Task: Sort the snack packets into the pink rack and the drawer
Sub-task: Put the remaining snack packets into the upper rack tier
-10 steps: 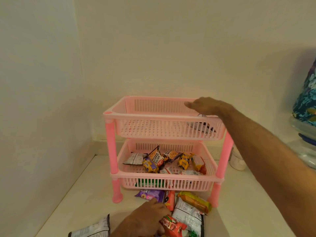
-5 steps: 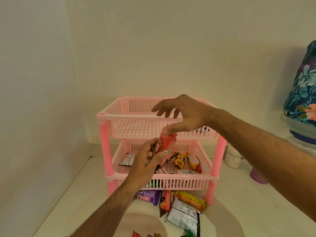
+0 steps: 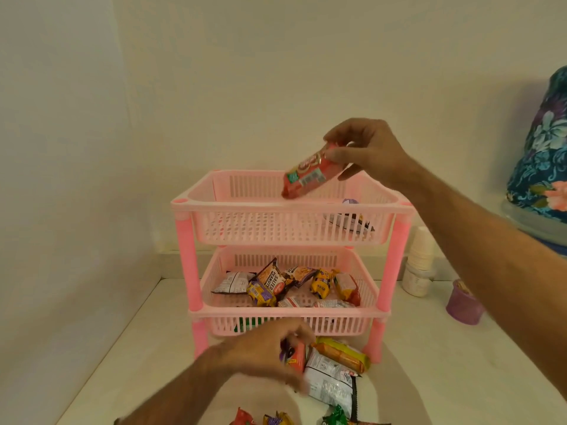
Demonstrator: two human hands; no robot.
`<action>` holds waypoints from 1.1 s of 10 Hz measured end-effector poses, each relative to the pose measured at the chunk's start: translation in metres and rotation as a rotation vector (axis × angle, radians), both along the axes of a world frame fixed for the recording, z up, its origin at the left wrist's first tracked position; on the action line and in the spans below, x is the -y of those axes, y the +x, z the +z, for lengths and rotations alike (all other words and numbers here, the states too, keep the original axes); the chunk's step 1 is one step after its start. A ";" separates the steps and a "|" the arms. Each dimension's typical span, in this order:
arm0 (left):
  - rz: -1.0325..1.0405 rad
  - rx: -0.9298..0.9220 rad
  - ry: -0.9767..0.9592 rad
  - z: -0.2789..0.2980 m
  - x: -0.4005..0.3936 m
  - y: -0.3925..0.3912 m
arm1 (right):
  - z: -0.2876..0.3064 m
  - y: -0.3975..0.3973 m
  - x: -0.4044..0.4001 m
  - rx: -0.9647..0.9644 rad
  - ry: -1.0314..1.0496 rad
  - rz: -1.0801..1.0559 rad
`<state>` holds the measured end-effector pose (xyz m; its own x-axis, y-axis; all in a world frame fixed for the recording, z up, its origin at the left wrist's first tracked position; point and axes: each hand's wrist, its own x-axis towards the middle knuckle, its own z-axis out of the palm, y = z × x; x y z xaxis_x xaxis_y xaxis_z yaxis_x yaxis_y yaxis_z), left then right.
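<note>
Our right hand (image 3: 371,151) pinches one end of a red packet (image 3: 306,176) between thumb and curled fingers. It holds the packet tilted, free end down and to the left, over the upper basket (image 3: 245,207) of the pink rack (image 3: 185,256). The packet's low end sits right at the basket's front rim, and we cannot tell whether it touches.

Our left hand (image 3: 267,354) is blurred, low in front of the rack. Its fingers curl at an orange packet (image 3: 297,358) on the white counter (image 3: 429,363), but we cannot make out whether they grip it.

A dark packet (image 3: 349,223) in the upper basket's right corner shows only through the slats. More packets lie in the lower basket (image 3: 285,314), most of their print too small to read. Further packets along the bottom edge are cut off, as is the floral object (image 3: 543,161) at the right. A purple tub (image 3: 463,305) stands just beside our right forearm.
</note>
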<state>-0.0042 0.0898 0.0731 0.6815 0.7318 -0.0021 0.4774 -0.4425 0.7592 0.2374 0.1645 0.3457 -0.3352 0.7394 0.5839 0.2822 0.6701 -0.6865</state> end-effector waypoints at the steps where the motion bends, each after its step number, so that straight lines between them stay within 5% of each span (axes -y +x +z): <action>1: -0.239 -0.188 0.152 -0.041 0.005 -0.003 | -0.003 -0.001 -0.017 -0.071 -0.009 -0.126; 2: -0.423 0.520 0.217 -0.105 0.035 0.000 | -0.013 -0.007 -0.044 0.062 -0.012 -0.333; 3: -0.621 0.999 -0.779 -0.136 0.034 -0.011 | -0.021 -0.012 -0.060 0.273 -0.008 -0.423; 4: -0.424 0.789 -0.550 -0.088 0.052 -0.031 | -0.032 -0.021 -0.078 0.600 0.003 -0.485; 5: -0.371 0.367 0.209 -0.073 0.033 -0.016 | -0.036 -0.028 -0.085 0.749 -0.004 -0.474; 6: -0.355 -0.560 0.620 -0.083 0.029 -0.022 | -0.040 -0.037 -0.085 0.895 -0.093 -0.440; 7: -0.106 -0.632 0.300 -0.093 0.033 -0.010 | -0.043 -0.038 -0.085 0.999 -0.159 -0.433; 8: -0.014 -0.656 0.432 -0.087 0.022 -0.006 | -0.046 -0.031 -0.085 0.966 -0.367 -0.382; 9: 0.016 -0.594 0.302 -0.090 0.016 -0.006 | -0.046 -0.029 -0.084 0.960 -0.459 -0.322; 11: 0.210 -0.234 0.243 -0.076 0.010 -0.004 | -0.037 -0.033 -0.084 0.818 -0.144 -0.292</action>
<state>-0.0085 0.0795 -0.0024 0.5190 0.8533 0.0509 0.7243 -0.4706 0.5040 0.2046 0.2482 0.3085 -0.3937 0.9088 0.1380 0.8691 0.4169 -0.2662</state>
